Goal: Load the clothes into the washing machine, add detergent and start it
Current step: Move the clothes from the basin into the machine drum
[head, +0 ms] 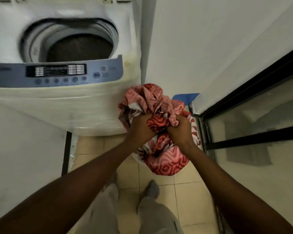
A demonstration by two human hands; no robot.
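Red-and-pink patterned cloth [152, 100], bunched just beside the open washing machine's [66, 105] right front corner, is gripped by left hand [139, 128] and right hand [180, 130], fingers curled into its folds; its lower part hangs behind the hands, and the blurred drum [79, 49] shows only a dark, indistinct interior.

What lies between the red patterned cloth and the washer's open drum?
Head view: the blue control panel and the washer's white front edge separate the cloth from the drum.
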